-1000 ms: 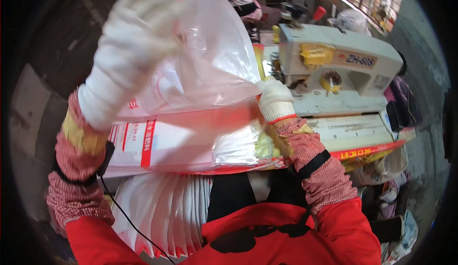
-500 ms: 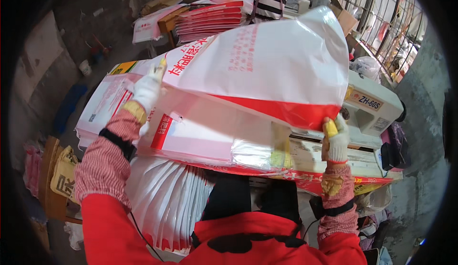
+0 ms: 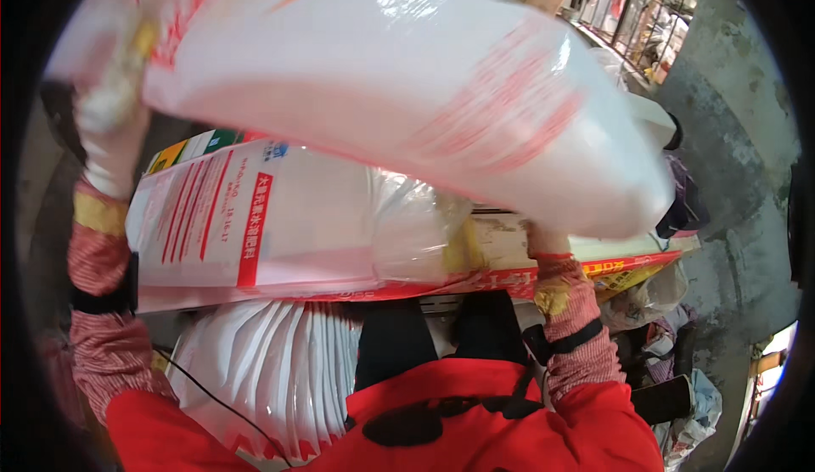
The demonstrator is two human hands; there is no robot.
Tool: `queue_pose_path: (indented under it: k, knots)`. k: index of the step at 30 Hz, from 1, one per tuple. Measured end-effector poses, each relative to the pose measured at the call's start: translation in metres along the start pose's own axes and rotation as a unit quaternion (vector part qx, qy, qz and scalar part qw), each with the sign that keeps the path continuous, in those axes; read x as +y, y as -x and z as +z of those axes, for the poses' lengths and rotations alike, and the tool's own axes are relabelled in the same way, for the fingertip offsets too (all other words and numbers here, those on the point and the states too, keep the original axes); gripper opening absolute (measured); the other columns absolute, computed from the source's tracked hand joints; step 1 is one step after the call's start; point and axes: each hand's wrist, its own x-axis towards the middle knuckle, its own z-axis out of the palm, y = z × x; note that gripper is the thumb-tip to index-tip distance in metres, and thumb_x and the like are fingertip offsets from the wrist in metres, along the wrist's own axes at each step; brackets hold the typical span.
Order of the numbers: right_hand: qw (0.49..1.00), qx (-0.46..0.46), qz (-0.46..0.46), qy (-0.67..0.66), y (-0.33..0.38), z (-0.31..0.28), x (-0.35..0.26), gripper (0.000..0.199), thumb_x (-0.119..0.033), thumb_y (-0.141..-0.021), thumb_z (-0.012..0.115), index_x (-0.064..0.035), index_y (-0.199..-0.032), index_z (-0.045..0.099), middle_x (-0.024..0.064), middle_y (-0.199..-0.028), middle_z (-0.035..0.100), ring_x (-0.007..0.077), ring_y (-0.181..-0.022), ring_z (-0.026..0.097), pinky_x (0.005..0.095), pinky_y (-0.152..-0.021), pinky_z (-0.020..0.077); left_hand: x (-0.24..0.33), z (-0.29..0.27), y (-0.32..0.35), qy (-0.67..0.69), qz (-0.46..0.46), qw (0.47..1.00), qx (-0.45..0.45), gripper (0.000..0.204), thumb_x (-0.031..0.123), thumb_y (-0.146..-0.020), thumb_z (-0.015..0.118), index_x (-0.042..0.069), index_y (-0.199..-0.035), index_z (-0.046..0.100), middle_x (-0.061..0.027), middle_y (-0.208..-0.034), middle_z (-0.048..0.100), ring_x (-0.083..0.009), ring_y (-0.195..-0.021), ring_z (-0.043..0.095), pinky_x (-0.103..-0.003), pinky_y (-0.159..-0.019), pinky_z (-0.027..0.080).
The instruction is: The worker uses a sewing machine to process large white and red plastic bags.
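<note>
A large white plastic woven bag [image 3: 356, 73] with red print spans the upper view, raised above the table and smeared by motion. My left hand [image 3: 110, 111], in a white glove with yellow on the fingers, is closed on its left part. At the bag's lower right edge, only the wrist end of my right hand [image 3: 548, 241] shows; the bag covers its fingers. Beneath the raised bag lies a stack of flat printed bags [image 3: 314, 209], with clear film [image 3: 416, 226] at its right end.
Several white bags [image 3: 272, 370] stand fanned out below the table's front edge, left of my legs. A pale machine [image 3: 649, 120] is partly hidden behind the raised bag. At the right sit a dark purple box [image 3: 683, 192] and a crumpled clear bag [image 3: 649, 298]. Window bars [image 3: 632, 5] stand beyond.
The bag has been lifted higher and closer, now covering the view's upper part. My left hand has moved left and up; my right hand has shifted left and its fingers are now hidden.
</note>
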Motion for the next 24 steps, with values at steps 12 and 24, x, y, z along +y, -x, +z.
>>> queue_pose_path:
  k: [12,24]
  knots:
    - [0.954,0.159,-0.147,-0.208,-0.069,-0.059,-0.085,0.055,-0.012,-0.071,0.071,-0.0035,-0.121,0.050,0.0158,-0.106,0.057,0.0329,-0.094,0.057,0.0362,-0.082,0.0484,-0.026,-0.079,0.309,-0.130,0.006,0.918,-0.375,0.057,-0.002,-0.066,0.056,0.007,-0.123,0.055,-0.0094,-0.143,0.041,-0.0331,-0.098,0.056,-0.043,-0.082,0.044]
    - [0.983,0.050,-0.153,-0.087,-0.163,-0.110,-0.136,0.026,-0.020,-0.069,0.066,-0.0125,-0.094,0.068,0.0129,-0.089,0.065,0.0304,-0.092,0.062,0.0377,-0.079,0.0496,-0.067,-0.095,0.360,-0.243,-0.103,0.902,-0.342,0.050,0.008,-0.076,0.055,0.007,-0.125,0.054,-0.0113,-0.138,0.045,-0.0365,-0.100,0.053,-0.041,-0.091,0.043]
